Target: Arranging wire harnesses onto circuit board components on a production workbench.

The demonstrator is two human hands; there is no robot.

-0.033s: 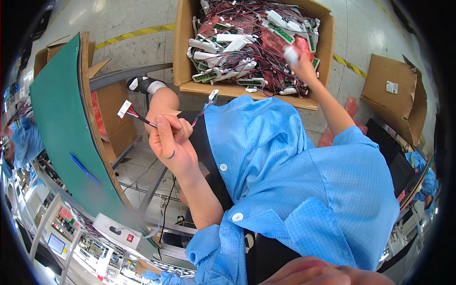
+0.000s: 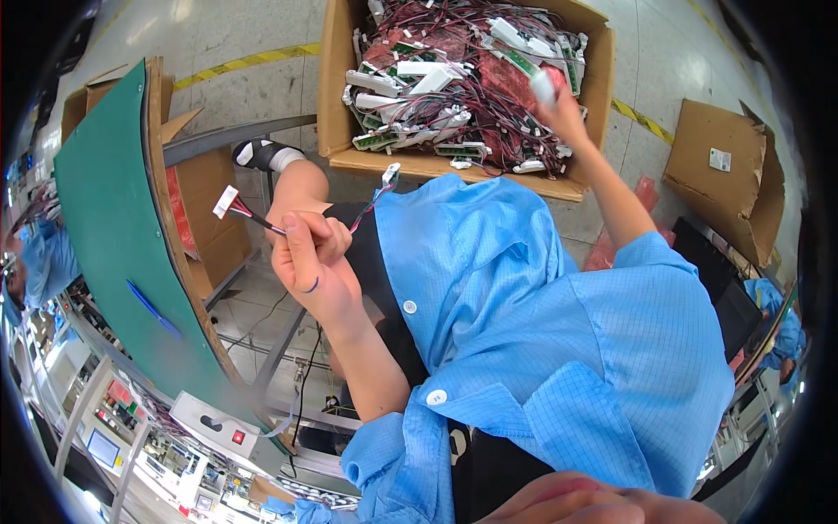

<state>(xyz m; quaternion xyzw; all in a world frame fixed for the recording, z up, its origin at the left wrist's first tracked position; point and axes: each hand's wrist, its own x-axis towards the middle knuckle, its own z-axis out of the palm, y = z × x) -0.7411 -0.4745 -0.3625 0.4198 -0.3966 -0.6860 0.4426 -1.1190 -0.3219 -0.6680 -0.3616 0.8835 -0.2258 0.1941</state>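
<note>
My left hand (image 2: pixel 316 255) is closed in a pinch around a short wire harness (image 2: pixel 262 222) of dark and red wires. At one end of it is a white connector (image 2: pixel 225 202), and another white connector (image 2: pixel 390 175) sticks out past my fingers on the other side. My right hand (image 2: pixel 563 115) reaches over the right part of an open cardboard box (image 2: pixel 454 175), its fingers closed on a small white part (image 2: pixel 542 86), blurred and partly covered. The box is heaped with white plastic housings (image 2: pixel 434 79), green circuit boards (image 2: pixel 514 59), tangled wires and pink bubble wrap (image 2: pixel 502 83).
A green-topped table (image 2: pixel 113 210) with a blue pen (image 2: pixel 153 307) stands at the left. Another cardboard box (image 2: pixel 720 175) sits on the floor at the right, near yellow-black floor tape (image 2: pixel 642 120). Below the table edge are metal frame bars and a white box with a red switch (image 2: pixel 214 426).
My right hand has shifted slightly to the right with the white part, which has turned a little. My left hand and its wire harness have barely moved.
</note>
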